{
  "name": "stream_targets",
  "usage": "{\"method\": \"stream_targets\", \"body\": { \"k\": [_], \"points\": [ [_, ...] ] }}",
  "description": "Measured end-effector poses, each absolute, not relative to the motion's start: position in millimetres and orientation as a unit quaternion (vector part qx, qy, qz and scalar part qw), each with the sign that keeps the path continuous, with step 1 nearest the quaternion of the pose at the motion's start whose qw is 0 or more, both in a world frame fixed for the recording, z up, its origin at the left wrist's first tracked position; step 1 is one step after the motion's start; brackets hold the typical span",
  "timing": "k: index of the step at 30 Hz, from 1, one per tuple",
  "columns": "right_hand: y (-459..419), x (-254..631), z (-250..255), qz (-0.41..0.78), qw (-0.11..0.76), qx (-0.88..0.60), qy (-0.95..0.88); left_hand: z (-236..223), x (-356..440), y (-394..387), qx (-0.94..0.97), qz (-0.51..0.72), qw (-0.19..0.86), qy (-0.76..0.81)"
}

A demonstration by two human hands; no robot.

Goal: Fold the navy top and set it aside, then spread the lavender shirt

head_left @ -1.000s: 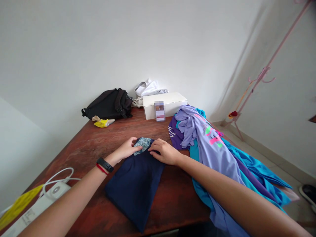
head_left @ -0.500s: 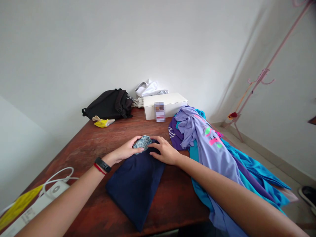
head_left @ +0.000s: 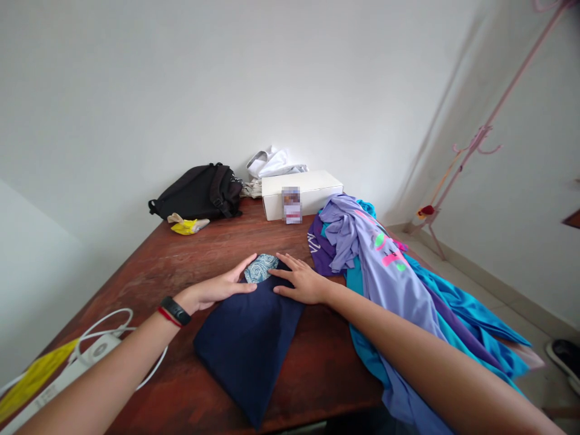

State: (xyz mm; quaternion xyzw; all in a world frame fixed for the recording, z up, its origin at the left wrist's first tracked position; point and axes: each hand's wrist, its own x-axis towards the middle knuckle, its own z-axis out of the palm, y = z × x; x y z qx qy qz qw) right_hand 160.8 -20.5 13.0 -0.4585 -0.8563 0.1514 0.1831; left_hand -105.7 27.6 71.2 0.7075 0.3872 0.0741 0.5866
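A navy-blue folded cloth (head_left: 254, 344) lies on the wooden table, narrow at its far end and pointed at the near one. At its far end shows a blue-and-white swirl-patterned patch (head_left: 260, 267). My left hand (head_left: 226, 284), below a black wristband (head_left: 176, 311) and a red band, rests at the patch's left edge with thumb and fingers apart. Spread flat on the right side of the far end is my right hand (head_left: 301, 279), fingertips touching the patch. Neither hand grips the cloth.
A heap of lilac, purple and turquoise clothes (head_left: 385, 284) covers the table's right side. Behind stand a white box (head_left: 317, 196) and a black bag (head_left: 190, 190). A white power strip (head_left: 81, 368) with cables lies at left. A pink coat stand (head_left: 480, 139) stands right.
My left hand has slid left and opened wider, thumb and fingers moving off the patterned patch. The patch lies flatter and shows more. My right hand has spread slightly, staying in place.
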Motion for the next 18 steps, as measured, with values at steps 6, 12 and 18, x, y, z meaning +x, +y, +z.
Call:
{"method": "stream_targets", "body": {
  "k": [6, 12, 18],
  "points": [
    [-21, 160, 13, 0.158, 0.171, -0.473, -0.850, 78, -128, 21, 0.732, -0.007, 0.595, 0.332],
    [-23, 160, 19, 0.145, 0.182, -0.481, -0.845, 87, -135, 51, 0.841, -0.053, 0.416, 0.342],
    [-23, 159, 14, 0.145, 0.181, -0.474, -0.849, 93, -132, 104, 0.896, -0.079, 0.267, 0.345]
  ]
}}
